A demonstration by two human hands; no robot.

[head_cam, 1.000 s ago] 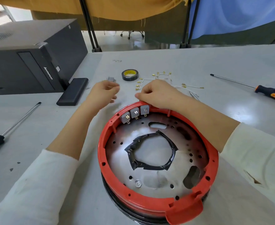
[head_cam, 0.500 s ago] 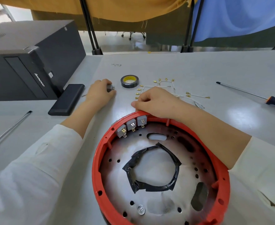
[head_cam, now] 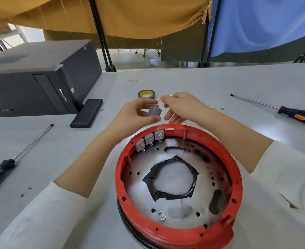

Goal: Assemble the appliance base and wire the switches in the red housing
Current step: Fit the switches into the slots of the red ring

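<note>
The round red housing (head_cam: 236, 173) lies open on the table, with a metal plate (head_cam: 140, 193) inside and black tape (head_cam: 167, 194) round its centre hole. Three grey switches (head_cam: 149, 140) sit in its far rim. Just beyond that rim my left hand (head_cam: 135, 114) grips a fourth grey switch (head_cam: 154, 110) above the table. My right hand (head_cam: 180, 107) is beside it and pinches a thin white wire with a gold terminal (head_cam: 158, 100) close to the switch. Another wire end (head_cam: 220, 109) shows past my right wrist.
A roll of black tape (head_cam: 146, 94) lies behind my hands. An orange-and-black screwdriver (head_cam: 291, 113) lies at the right, a green-handled one (head_cam: 7, 166) at the left. A black computer case (head_cam: 31, 87) and a flat black box (head_cam: 87, 113) stand at the left.
My left hand picked the loose switch off the table and brought it toward the centre. My right hand left the housing rim and took up a wire.
</note>
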